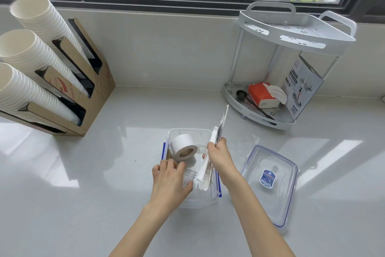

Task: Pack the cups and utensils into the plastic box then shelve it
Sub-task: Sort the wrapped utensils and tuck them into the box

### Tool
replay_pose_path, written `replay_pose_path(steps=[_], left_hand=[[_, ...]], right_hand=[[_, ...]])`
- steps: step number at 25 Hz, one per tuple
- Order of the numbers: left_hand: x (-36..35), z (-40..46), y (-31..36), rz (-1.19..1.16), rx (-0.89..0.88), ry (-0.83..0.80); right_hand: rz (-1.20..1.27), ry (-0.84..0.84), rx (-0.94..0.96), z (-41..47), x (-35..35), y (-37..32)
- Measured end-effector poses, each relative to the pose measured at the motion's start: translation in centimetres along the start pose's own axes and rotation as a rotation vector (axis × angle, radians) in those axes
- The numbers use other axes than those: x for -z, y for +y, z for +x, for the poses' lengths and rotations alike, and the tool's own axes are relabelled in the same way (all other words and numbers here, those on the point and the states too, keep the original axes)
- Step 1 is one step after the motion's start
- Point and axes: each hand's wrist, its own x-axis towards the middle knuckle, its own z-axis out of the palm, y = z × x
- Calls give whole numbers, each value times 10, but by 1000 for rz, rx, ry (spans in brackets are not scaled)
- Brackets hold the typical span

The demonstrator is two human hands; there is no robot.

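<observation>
Pale countertop under a window is carrying the clear plastic box (188, 131). My left hand (170, 181) is closing around a clear cup (190, 175) inside it, while my right hand (219, 155) is pinching wrapped utensils (208, 165), angling them into the box's right side, leaving room beside the white paper cups (183, 148).

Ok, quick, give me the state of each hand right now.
Left hand: closed around a clear plastic cup inside the plastic box.
Right hand: closed on a bundle of wrapped utensils, held over the box.

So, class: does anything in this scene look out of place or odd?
Nothing looks spilled or damaged. The lid lies off the plastic box, as packing needs, and a black scoop lies loose on the rack's lower shelf.
</observation>
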Motion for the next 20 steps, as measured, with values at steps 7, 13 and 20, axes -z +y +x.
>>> replay_pose_path(steps=[7,13,20], left_hand=[[-1,6,-12,235,-99,43],[-2,6,-15,153,-47,9],[27,13,-1,-291,63,83]], right_hand=[[261,-138,23,-2,5,6],[328,-264,8,-4,14,12],[414,-366,-9,-9,23,15]])
